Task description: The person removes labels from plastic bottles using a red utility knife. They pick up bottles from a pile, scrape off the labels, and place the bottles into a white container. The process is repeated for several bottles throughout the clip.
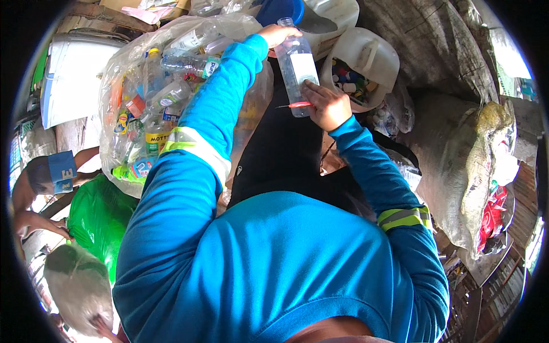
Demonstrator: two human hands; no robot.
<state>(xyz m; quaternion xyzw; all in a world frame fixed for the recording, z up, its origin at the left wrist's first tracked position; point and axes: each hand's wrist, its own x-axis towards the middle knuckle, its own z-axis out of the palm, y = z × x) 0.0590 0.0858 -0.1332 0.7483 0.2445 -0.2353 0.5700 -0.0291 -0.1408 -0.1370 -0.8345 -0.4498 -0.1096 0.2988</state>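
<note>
A clear plastic bottle [289,55] with a white label stands out in front of me, its open neck at the top. My left hand [279,35] grips it just below the neck. Against the label's lower edge rest the fingers of my right hand [328,105], which is closed on a red-handled tool [301,104] with a thin, pointed metal end. That tool lies across the lower part of the bottle and points left. Beside my left arm, a big clear plastic bag [109,85] holds several empty drink bottles.
A cut white plastic jug [386,64] holds bottle caps, near a blue container [296,9]. Large woven sacks [441,171] stand at the right. At the left, another person [25,184] is beside a green bag [101,214]; another hand [101,328] touches a greyish bag [79,287].
</note>
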